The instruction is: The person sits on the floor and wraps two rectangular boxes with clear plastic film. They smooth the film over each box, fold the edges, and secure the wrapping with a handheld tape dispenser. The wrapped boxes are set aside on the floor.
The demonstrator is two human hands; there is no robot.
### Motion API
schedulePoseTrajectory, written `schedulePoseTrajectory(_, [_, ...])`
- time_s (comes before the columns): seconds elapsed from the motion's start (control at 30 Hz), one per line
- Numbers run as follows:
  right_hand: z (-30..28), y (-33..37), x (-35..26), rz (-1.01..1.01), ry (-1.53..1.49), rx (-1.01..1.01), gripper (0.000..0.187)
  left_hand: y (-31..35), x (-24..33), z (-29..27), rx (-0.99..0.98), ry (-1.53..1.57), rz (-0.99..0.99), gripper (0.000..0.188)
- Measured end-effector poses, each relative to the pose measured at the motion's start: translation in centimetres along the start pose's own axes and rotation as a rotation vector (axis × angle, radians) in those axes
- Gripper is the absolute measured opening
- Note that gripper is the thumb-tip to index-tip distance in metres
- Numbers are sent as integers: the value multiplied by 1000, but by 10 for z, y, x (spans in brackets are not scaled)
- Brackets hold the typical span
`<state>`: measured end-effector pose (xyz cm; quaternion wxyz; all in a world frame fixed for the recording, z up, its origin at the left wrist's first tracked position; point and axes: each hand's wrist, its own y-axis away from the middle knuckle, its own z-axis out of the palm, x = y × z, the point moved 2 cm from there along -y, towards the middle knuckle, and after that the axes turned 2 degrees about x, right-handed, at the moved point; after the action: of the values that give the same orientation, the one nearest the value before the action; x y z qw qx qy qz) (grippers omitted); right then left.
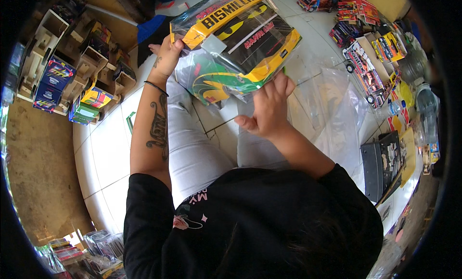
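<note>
I sit on a white tiled floor [103, 154] with my legs in light trousers stretched forward. In front of me I hold up a yellow, black and green toy bus [250, 38] wrapped in a clear plastic bag. My left hand [166, 55] grips the bus's left end, thumb on its upper edge. My right hand [269, 108] is closed on the lower right edge of the bag, just under the bus.
Unpainted and painted wooden toy vehicles [62, 62] are stacked at the left. More colourful toy trucks [368, 69] lie at the upper right. Loose clear plastic bags [339, 106] lie to my right, near a black box [385, 163]. Wrapped packs [82, 255] sit at the lower left.
</note>
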<state>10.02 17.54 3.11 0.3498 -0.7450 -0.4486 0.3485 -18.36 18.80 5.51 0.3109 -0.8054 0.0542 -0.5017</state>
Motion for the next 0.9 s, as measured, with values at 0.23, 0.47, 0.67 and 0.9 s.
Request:
schedulePoseTrajectory(0.23, [-14, -12, 21, 126, -418, -43, 57, -2, 10, 7, -27, 102, -39, 81])
schedulePoseTrajectory(0.47, [5, 7, 35, 365, -459, 415, 44, -1, 9, 8, -60, 78, -26, 88])
schedulePoseTrajectory(0.67, [27, -7, 47, 505, -481, 505, 58, 2, 10, 8, -111, 85, -49, 84])
schedulePoseTrajectory(0.9, [35, -23, 49, 690, -1060, 773, 39, 8, 9, 10, -61, 81, -120, 81])
